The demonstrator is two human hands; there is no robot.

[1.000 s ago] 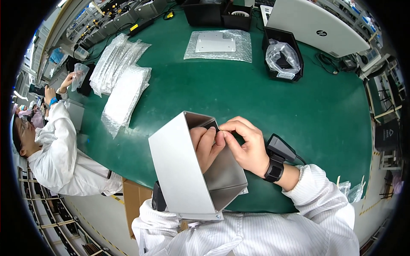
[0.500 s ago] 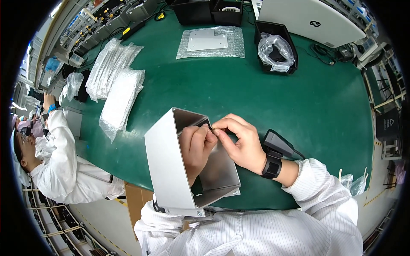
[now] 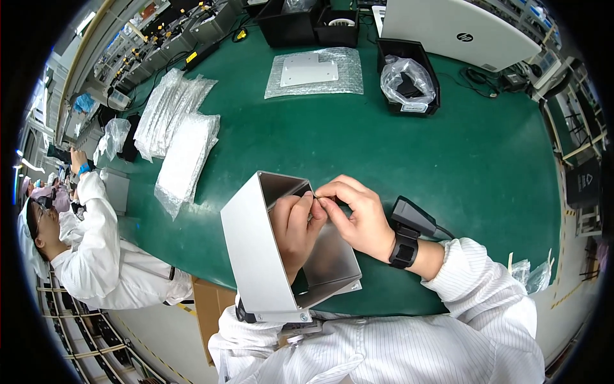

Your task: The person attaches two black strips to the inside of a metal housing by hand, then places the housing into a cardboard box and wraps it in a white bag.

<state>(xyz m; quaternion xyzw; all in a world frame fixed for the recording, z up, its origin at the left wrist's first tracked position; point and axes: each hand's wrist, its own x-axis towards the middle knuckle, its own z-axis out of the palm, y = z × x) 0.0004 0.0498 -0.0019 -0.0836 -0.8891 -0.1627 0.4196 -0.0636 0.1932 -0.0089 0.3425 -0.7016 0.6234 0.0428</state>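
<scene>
A grey sheet-metal housing [image 3: 252, 249], open through its middle, stands tilted at the near edge of the table in front of me. My left hand [image 3: 295, 230] reaches through it from below, fingers bent and thumb pressed to the index finger by the upper right edge. From outside, my right hand [image 3: 359, 216] meets it there with thumb and index finger pinched. Between the two sets of fingertips is something small and dark, too hidden to name. A black strap with a dark box-shaped device [image 3: 412, 217] and cable is on my right wrist.
Bubble-wrap packets [image 3: 185, 153] lie at the left. A flat white plate [image 3: 309, 69] rests on bubble wrap farther back. Beyond are black bins [image 3: 437, 96] and a white laptop [image 3: 441, 29]. A person in a white coat [image 3: 96, 256] works at the left.
The whole scene sits slightly lower in the picture, as the view has shifted. Both hands keep their pinch at the housing's edge, with only slight finger movement.
</scene>
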